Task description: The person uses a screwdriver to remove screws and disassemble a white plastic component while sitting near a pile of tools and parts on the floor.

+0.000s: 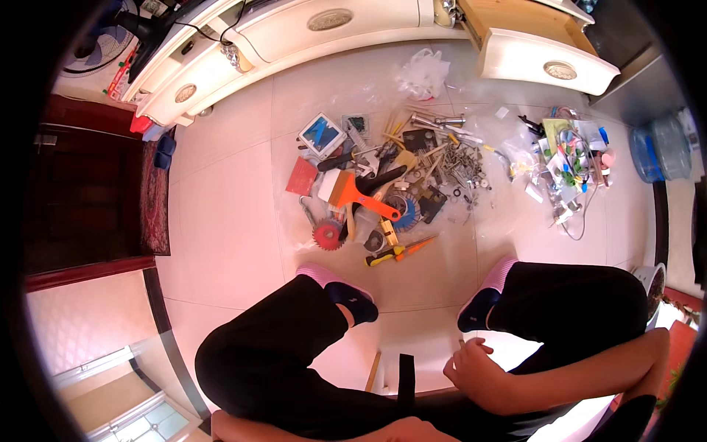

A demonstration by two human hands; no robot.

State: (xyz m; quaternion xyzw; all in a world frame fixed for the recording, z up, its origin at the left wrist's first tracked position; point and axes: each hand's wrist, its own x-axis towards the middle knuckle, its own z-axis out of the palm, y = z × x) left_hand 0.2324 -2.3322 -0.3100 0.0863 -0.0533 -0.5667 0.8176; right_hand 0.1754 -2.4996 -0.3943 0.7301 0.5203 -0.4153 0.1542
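Note:
My right hand (pixel 477 374) is over my lap by the right knee, its fingers curled in. A small pale tip shows at the fingers, too small to name. Only part of my left hand (pixel 412 429) shows at the lower edge, with its fingers hidden. On the floor beyond my feet lies a heap of tools and hardware. In it are an orange-handled brush (pixel 359 195), a red toothed disc (pixel 328 234), a blue toothed disc (pixel 406 210), a pile of screws (pixel 460 163) and a yellow-and-black handled tool (pixel 384 255). Neither hand touches the heap.
A second pile of cables and small parts (pixel 573 162) lies to the right. A crumpled plastic bag (pixel 423 74) is near the white cabinet (pixel 331 44), whose right drawer (pixel 549 62) stands pulled out. Water bottles (pixel 660 149) stand far right; a dark red door (pixel 81 184) is left.

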